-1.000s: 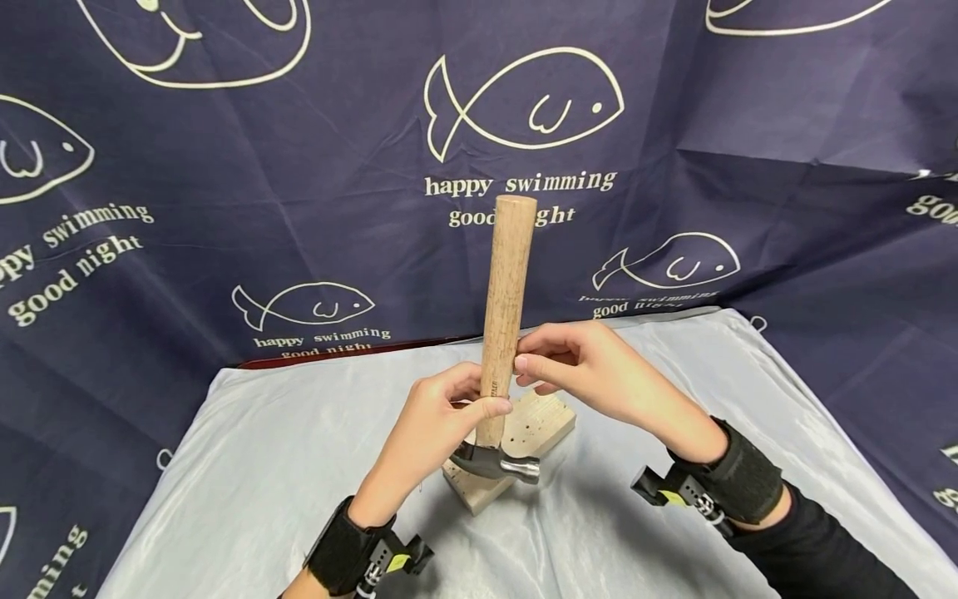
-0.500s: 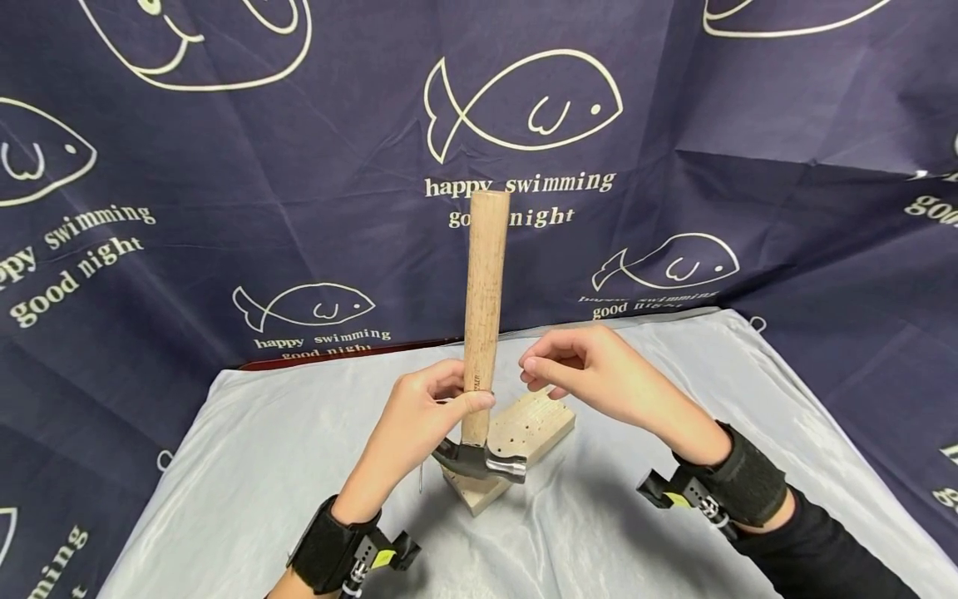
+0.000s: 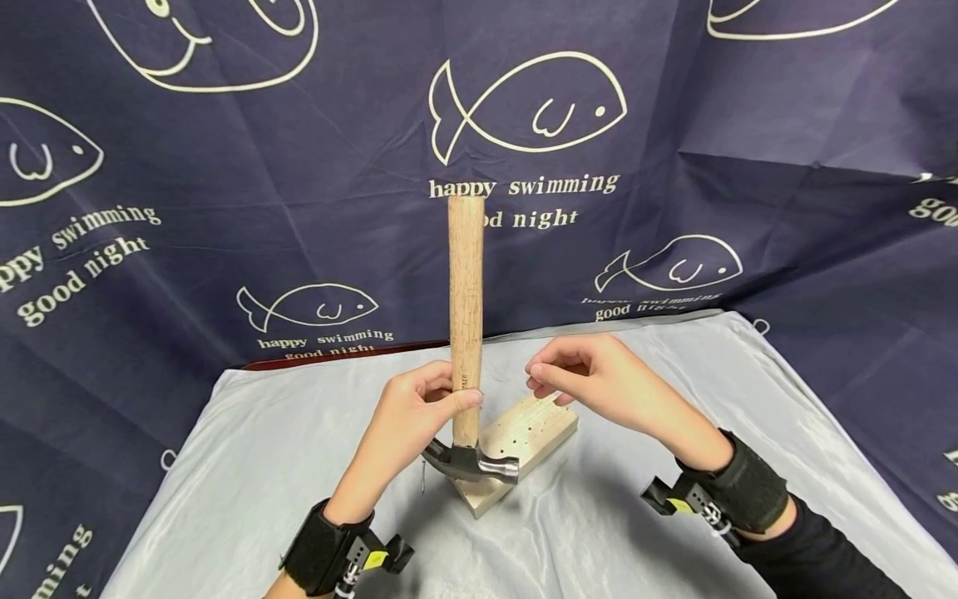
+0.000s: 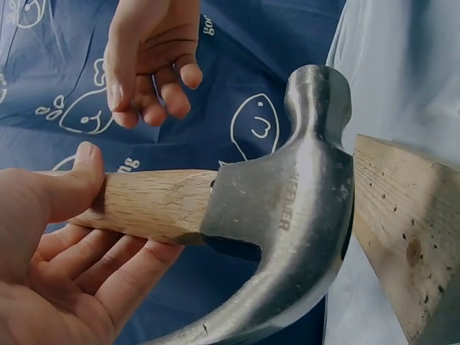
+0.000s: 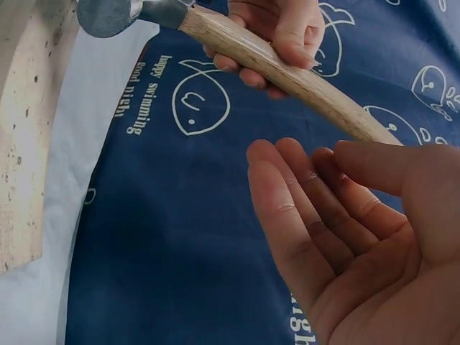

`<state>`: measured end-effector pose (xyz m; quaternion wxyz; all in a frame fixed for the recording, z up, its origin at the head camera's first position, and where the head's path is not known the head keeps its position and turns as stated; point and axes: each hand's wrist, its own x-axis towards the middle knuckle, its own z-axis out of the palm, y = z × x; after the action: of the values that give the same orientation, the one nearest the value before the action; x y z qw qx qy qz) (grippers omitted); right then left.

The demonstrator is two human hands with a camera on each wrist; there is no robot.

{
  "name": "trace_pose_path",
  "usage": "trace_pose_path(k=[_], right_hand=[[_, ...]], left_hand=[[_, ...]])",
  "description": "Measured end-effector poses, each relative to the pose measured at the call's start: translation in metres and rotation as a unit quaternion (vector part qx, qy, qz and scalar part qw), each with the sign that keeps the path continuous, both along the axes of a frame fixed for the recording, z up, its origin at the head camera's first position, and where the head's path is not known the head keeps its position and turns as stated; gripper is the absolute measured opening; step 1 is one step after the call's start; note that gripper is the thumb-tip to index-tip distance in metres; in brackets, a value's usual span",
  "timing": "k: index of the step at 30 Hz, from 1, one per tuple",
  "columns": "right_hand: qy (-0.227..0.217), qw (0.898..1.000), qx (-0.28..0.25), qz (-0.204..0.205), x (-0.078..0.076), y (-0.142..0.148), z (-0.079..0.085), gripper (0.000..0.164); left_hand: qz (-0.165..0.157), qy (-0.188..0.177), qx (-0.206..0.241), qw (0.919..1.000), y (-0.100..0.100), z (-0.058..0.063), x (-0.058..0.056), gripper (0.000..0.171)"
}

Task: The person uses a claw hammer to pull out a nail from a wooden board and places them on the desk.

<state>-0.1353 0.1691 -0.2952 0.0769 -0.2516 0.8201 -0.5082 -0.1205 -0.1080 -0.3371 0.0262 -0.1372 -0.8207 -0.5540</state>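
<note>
A claw hammer (image 3: 466,308) with a wooden handle stands upright, head down, in my left hand (image 3: 407,416). Thumb and fingers grip the handle a little above the steel head, as the left wrist view shows with the hammer head (image 4: 287,208) close up. Below and behind the head lies a wooden block (image 3: 535,428) dotted with small holes. My right hand (image 3: 614,387) hovers over the block's far end, apart from the hammer. Its fingers (image 5: 277,208) are loosely bent and hold nothing in the right wrist view.
A thin nail (image 3: 422,477) shows just left of the block, below the hammer's claw. Pale, wrinkled cloth (image 3: 299,449) covers the table. Dark blue fabric (image 3: 337,208) printed with fish hangs behind and at the sides.
My left hand has carried the hammer leftward, and its handle has become more upright. The right hand, earlier beside the handle, is now separated from it by a wider gap.
</note>
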Motion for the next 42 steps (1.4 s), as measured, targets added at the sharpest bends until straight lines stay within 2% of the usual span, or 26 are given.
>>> trace_pose_path(k=[8, 12, 19, 27, 36, 42], right_hand=[[-0.005, 1.000, -0.005, -0.004, -0.001, 0.004, -0.008, 0.013], [-0.004, 1.000, 0.002, -0.011, -0.003, 0.007, -0.013, 0.012], [-0.013, 1.000, 0.006, -0.024, -0.005, 0.013, -0.019, 0.014], [-0.023, 0.999, 0.002, -0.033, -0.007, 0.016, -0.023, 0.017], [-0.016, 0.999, 0.007, -0.046, -0.008, 0.018, -0.029, 0.016], [-0.016, 0.998, 0.005, -0.052, -0.010, 0.019, -0.032, 0.015]], left_hand=[[0.013, -0.049, 0.026, 0.9984, -0.014, -0.008, -0.003, 0.030], [0.018, -0.072, 0.039, 0.9965, -0.022, -0.013, -0.005, 0.029], [0.042, -0.097, 0.016, 0.9943, -0.037, -0.028, -0.011, 0.027], [0.070, -0.134, 0.025, 0.9882, -0.051, -0.041, -0.014, 0.025], [0.078, -0.153, -0.015, 0.9850, -0.070, -0.047, -0.013, 0.025], [0.079, -0.175, -0.002, 0.9814, -0.078, -0.058, -0.010, 0.029]])
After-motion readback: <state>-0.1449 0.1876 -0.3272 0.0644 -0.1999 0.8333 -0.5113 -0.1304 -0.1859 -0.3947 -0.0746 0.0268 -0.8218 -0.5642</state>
